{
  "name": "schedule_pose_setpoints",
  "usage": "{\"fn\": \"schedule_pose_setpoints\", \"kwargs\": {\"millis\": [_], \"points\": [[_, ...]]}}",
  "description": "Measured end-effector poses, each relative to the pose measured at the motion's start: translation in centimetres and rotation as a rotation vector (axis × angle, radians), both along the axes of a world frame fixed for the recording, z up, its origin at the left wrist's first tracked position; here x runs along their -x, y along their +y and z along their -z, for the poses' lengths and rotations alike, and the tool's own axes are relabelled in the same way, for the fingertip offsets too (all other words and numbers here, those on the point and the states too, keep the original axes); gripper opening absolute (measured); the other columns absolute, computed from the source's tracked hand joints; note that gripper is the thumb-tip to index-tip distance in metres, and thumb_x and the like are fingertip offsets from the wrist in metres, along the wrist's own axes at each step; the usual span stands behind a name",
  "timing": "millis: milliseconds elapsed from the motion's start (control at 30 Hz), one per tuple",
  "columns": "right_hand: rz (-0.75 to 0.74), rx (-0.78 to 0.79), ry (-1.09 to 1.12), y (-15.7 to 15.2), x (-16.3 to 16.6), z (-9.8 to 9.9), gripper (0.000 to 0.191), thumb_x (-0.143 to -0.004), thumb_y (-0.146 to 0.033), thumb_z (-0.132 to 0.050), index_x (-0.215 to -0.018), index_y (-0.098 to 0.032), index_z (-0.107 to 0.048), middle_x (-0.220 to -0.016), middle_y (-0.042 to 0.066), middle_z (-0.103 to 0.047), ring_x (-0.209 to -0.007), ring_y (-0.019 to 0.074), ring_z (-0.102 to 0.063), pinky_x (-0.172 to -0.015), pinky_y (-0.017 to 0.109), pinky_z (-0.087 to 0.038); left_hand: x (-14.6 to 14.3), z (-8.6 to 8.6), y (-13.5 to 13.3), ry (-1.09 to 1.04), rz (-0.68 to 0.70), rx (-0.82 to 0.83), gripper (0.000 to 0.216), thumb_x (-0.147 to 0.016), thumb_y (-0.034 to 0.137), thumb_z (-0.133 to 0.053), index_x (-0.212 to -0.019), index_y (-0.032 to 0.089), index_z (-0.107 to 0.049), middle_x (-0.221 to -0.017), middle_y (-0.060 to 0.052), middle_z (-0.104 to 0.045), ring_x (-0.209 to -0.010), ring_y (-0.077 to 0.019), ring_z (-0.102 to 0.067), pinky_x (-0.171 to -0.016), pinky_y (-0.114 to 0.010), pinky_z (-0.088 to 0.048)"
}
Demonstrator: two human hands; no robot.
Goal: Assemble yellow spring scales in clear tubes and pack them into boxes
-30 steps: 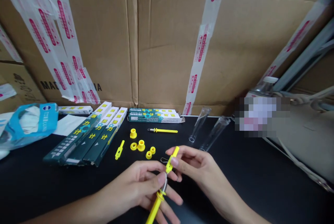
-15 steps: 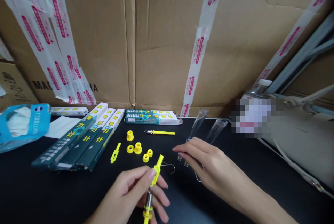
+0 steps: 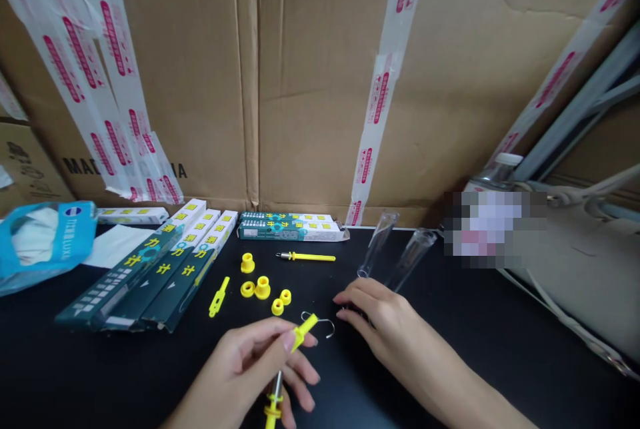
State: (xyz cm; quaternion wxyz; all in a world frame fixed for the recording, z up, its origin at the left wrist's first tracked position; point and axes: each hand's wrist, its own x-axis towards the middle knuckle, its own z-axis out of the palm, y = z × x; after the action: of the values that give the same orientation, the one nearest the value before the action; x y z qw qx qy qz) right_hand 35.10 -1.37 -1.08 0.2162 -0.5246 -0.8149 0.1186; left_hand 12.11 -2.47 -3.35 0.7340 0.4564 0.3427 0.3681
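My left hand (image 3: 255, 362) is closed around a yellow plastic spring scale rod (image 3: 273, 409) with a metal spring section, its flat yellow end poking up past the thumb. Just beyond these fingers lies a bent wire hook (image 3: 330, 329). My right hand (image 3: 387, 322) is down at the black tabletop with fingers bent close together; whatever they touch is mostly hidden under them. Two clear plastic tubes (image 3: 380, 242) lie behind it. Several yellow collars (image 3: 263, 288), a flat yellow strip (image 3: 219, 297) and another yellow rod with a metal tip (image 3: 313, 257) lie further back.
Dark green and white spring scale boxes (image 3: 173, 276) lie at the left, with more boxes (image 3: 293, 226) against the large cardboard carton (image 3: 310, 82). A blue tissue pack (image 3: 75, 236) sits far left. At right are a capped bottle (image 3: 505, 166) and a beige bag (image 3: 580, 269).
My right hand has lowered slightly, covering the small metal pieces that showed beneath its fingers. My left hand has tilted the rod, and its flat yellow end sits lower.
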Motion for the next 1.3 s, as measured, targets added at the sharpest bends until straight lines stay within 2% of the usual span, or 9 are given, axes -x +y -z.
{"fn": "schedule_pose_setpoints", "kwargs": {"millis": [167, 333, 700, 767, 867, 967, 1033, 1200, 1300], "points": [[0.008, -0.066, 0.367, -0.6, 0.8, -0.7, 0.015, -0.098, -0.014, -0.064, -0.103, -0.020, -0.077, -0.101, 0.006, -0.079, -0.093, 0.0226, -0.074, -0.087, 0.036, -0.060, 0.2, 0.0, -0.2, 0.028, 0.011, -0.014, 0.046, -0.080, 0.060, -0.080, -0.094, 0.016, -0.075, -0.074, -0.003, -0.075, -0.063, -0.0163, -0.074, -0.046, -0.018, -0.054], [-0.017, 0.150, 0.803, -1.7, 2.3, -1.0, 0.007, -0.092, -0.026, -0.075, -0.096, -0.028, -0.079, -0.096, 0.000, -0.081, -0.090, 0.0185, -0.076, -0.080, 0.026, -0.060, 0.3, 0.1, -0.2, 0.040, 0.053, -0.038, 0.047, -0.081, 0.061, -0.078, -0.096, 0.017, -0.075, -0.075, -0.003, -0.076, -0.063, -0.0171, -0.075, -0.046, -0.019, -0.053], [-0.060, 0.297, 0.820, -2.6, 3.9, -0.4, 0.014, -0.092, -0.026, -0.074, -0.106, -0.027, -0.074, -0.096, -0.001, -0.081, -0.085, 0.0165, -0.076, -0.078, 0.025, -0.061, 0.3, -1.4, -0.6, 0.129, 0.066, -0.028, 0.050, -0.078, 0.066, -0.078, -0.087, 0.017, -0.072, -0.082, -0.002, -0.079, -0.065, -0.0168, -0.077, -0.049, -0.019, -0.053], [-0.058, 0.159, 0.752, -2.6, 3.5, -0.3, 0.030, -0.090, -0.023, -0.076, -0.119, -0.030, -0.068, -0.106, -0.001, -0.079, -0.085, 0.0158, -0.074, -0.078, 0.025, -0.061, 0.3, -1.2, -0.5, 0.111, 0.063, -0.027, 0.051, -0.078, 0.066, -0.077, -0.089, 0.017, -0.072, -0.082, -0.003, -0.079, -0.065, -0.0165, -0.077, -0.049, -0.019, -0.053], [-0.003, -0.298, 0.549, -2.4, 2.3, -0.8, 0.043, -0.090, -0.020, -0.077, -0.128, -0.032, -0.060, -0.110, 0.000, -0.073, -0.084, 0.0169, -0.068, -0.078, 0.029, -0.058, 0.3, -0.8, -0.3, 0.095, 0.040, -0.002, 0.052, -0.080, 0.067, -0.075, -0.090, 0.016, -0.071, -0.079, -0.003, -0.078, -0.065, -0.0170, -0.077, -0.049, -0.018, -0.054], [0.244, -0.805, 0.459, -1.9, 0.5, -2.6, 0.030, -0.086, -0.023, -0.079, -0.109, -0.029, -0.061, -0.097, 0.002, -0.063, -0.087, 0.0224, -0.061, -0.082, 0.038, -0.050, 0.2, -0.1, -0.2, 0.034, 0.026, -0.012, 0.049, -0.082, 0.065, -0.074, -0.087, 0.017, -0.068, -0.077, -0.004, -0.077, -0.064, -0.0176, -0.076, -0.045, -0.017, -0.053], [0.451, -0.960, 0.515, -1.2, -1.0, -4.1, 0.036, -0.081, -0.039, -0.081, -0.107, -0.027, -0.057, -0.098, 0.005, -0.055, -0.087, 0.0256, -0.056, -0.080, 0.042, -0.046, 0.2, 0.3, -0.1, -0.005, 0.007, -0.032, 0.047, -0.083, 0.063, -0.074, -0.085, 0.016, -0.068, -0.078, -0.004, -0.076, -0.066, -0.0177, -0.075, -0.042, -0.016, -0.054], [0.692, -0.342, 0.450, 0.9, -5.4, -5.4, 0.073, -0.063, -0.075, -0.077, -0.109, -0.023, -0.055, -0.091, 0.005, -0.064, -0.066, 0.0227, -0.059, -0.061, 0.040, -0.050, 0.1, 0.2, 0.0, 0.007, -0.032, -0.053, 0.047, -0.082, 0.062, -0.076, -0.082, 0.015, -0.071, -0.079, -0.005, -0.072, -0.069, -0.0166, -0.069, -0.041, -0.017, -0.056], [0.599, -0.043, 0.309, 1.8, -7.1, -4.0, 0.069, -0.057, -0.070, -0.081, -0.101, -0.021, -0.063, -0.088, 0.007, -0.071, -0.056, 0.0201, -0.063, -0.047, 0.033, -0.048, 0.1, -0.3, 0.0, 0.021, -0.011, -0.016, 0.052, -0.077, 0.066, -0.078, -0.082, 0.015, -0.069, -0.078, -0.005, -0.073, -0.068, -0.0170, -0.071, -0.041, -0.017, -0.056]]}}
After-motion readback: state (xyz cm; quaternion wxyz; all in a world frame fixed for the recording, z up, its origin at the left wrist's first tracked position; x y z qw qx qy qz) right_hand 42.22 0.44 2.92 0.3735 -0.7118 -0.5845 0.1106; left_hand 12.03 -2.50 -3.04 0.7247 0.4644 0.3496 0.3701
